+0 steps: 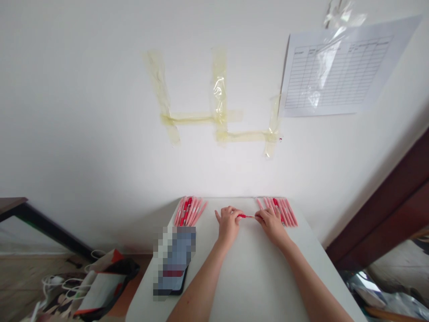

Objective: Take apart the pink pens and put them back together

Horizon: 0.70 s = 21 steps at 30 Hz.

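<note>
Between my two hands a red pen (245,216) lies crosswise above the white table. My left hand (229,223) pinches its thicker red end, with one finger sticking out to the left. The thinner end runs into the closed fingers of my right hand (272,222), which hide its tip. To the left of my left hand is a row of pink and red pens (189,212). A second row of pink and red pens (287,212) lies right beside my right hand, which partly covers it.
The white table (252,277) stands against a wall with yellowed tape strips (219,96) and a taped paper form (338,71). A blurred-out phone (176,261) rests at the table's left edge. Bags and white cables (63,286) are on the floor at left.
</note>
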Each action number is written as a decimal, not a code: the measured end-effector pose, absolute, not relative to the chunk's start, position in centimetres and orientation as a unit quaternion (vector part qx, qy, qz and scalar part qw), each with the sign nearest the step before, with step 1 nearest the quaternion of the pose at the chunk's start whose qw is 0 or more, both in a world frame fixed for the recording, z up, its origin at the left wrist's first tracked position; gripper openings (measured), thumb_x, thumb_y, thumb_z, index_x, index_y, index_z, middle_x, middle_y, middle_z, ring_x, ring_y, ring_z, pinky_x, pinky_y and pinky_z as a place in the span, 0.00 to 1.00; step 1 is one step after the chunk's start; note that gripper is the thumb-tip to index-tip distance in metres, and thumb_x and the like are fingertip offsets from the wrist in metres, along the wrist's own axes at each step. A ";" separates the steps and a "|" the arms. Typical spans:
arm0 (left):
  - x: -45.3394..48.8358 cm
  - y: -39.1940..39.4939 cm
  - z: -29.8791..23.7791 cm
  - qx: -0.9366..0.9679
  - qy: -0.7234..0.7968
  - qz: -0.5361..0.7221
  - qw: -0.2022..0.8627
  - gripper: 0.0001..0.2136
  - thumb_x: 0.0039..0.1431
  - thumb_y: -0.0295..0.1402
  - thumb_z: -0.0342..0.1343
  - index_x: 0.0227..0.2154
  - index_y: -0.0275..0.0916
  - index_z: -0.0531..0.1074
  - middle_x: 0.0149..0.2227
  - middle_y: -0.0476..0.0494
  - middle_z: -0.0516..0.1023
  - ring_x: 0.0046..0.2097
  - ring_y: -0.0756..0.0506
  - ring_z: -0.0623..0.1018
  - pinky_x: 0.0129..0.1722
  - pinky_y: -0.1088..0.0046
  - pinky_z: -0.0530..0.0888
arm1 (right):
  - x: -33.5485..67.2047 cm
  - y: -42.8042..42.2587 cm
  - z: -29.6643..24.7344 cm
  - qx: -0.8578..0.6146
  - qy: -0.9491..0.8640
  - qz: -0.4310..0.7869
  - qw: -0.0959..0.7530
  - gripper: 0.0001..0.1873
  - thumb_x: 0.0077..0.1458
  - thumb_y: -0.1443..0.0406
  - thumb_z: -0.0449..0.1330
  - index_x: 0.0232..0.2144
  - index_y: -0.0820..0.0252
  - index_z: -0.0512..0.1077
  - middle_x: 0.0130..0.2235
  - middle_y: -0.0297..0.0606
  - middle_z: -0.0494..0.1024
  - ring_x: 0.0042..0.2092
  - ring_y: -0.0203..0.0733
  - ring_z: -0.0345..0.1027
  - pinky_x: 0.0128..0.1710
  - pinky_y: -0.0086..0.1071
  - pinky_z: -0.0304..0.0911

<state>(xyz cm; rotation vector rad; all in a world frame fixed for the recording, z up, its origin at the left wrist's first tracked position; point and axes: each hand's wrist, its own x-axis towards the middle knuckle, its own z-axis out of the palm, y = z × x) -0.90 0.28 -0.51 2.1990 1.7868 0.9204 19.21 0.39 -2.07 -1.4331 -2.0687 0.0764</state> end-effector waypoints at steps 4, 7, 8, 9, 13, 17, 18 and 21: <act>-0.8 0.2 -0.6 0.733 0.601 0.308 0.077 0.12 0.61 0.26 0.56 0.40 0.52 0.77 0.46 0.49 0.75 0.55 0.41 0.68 0.65 0.32 0.45 | 19.5 0.3 -1.8 -0.539 -0.788 0.023 0.296 0.17 0.68 0.55 0.47 0.43 0.47 0.76 0.38 0.38 0.78 0.47 0.49 0.68 0.62 0.63 0.45; -0.8 0.3 -0.6 0.728 0.604 0.314 0.080 0.11 0.61 0.27 0.56 0.40 0.51 0.77 0.45 0.48 0.75 0.54 0.41 0.69 0.65 0.32 0.45 | 19.5 0.2 -1.8 -0.534 -0.797 0.012 0.284 0.19 0.68 0.55 0.47 0.49 0.44 0.75 0.38 0.38 0.77 0.47 0.48 0.68 0.62 0.62 0.47; -0.9 0.3 -0.6 0.726 0.605 0.317 0.080 0.11 0.61 0.26 0.55 0.40 0.51 0.77 0.45 0.48 0.75 0.54 0.42 0.69 0.65 0.32 0.46 | 19.5 0.2 -1.8 -0.530 -0.799 0.011 0.283 0.19 0.68 0.55 0.47 0.51 0.45 0.73 0.40 0.38 0.77 0.48 0.48 0.68 0.62 0.61 0.47; -0.9 0.3 -0.6 0.724 0.606 0.320 0.082 0.11 0.62 0.26 0.55 0.40 0.51 0.77 0.46 0.48 0.75 0.54 0.42 0.69 0.65 0.32 0.46 | 19.5 0.3 -1.9 -0.529 -0.799 0.012 0.285 0.18 0.68 0.55 0.47 0.52 0.45 0.72 0.41 0.38 0.77 0.50 0.48 0.68 0.62 0.60 0.47; -1.0 0.3 -0.6 0.728 0.600 0.321 0.084 0.11 0.62 0.27 0.55 0.40 0.51 0.77 0.45 0.49 0.75 0.54 0.42 0.69 0.65 0.32 0.46 | 19.3 0.5 -2.2 -0.543 -0.782 0.023 0.305 0.15 0.67 0.57 0.48 0.45 0.52 0.73 0.41 0.39 0.77 0.49 0.47 0.69 0.64 0.60 0.46; -0.8 0.1 -0.4 0.737 0.599 0.303 0.079 0.12 0.60 0.26 0.56 0.40 0.52 0.77 0.46 0.49 0.75 0.55 0.42 0.69 0.65 0.34 0.45 | 19.4 0.5 -2.0 -0.545 -0.782 0.015 0.302 0.17 0.67 0.56 0.48 0.38 0.51 0.75 0.38 0.37 0.79 0.47 0.48 0.69 0.63 0.63 0.45; -0.8 0.1 -0.4 0.736 0.602 0.300 0.080 0.12 0.60 0.26 0.56 0.40 0.52 0.77 0.46 0.49 0.75 0.55 0.42 0.69 0.66 0.34 0.45 | 19.4 0.4 -1.9 -0.546 -0.782 0.014 0.300 0.17 0.67 0.56 0.48 0.39 0.49 0.76 0.37 0.37 0.79 0.47 0.48 0.69 0.63 0.63 0.45; -0.7 0.0 -0.3 0.729 0.609 0.301 0.088 0.11 0.61 0.27 0.55 0.40 0.51 0.77 0.47 0.48 0.75 0.55 0.42 0.68 0.66 0.34 0.45 | 19.4 0.2 -1.8 -0.541 -0.789 0.006 0.289 0.18 0.68 0.56 0.48 0.47 0.45 0.76 0.38 0.38 0.78 0.47 0.49 0.69 0.63 0.63 0.45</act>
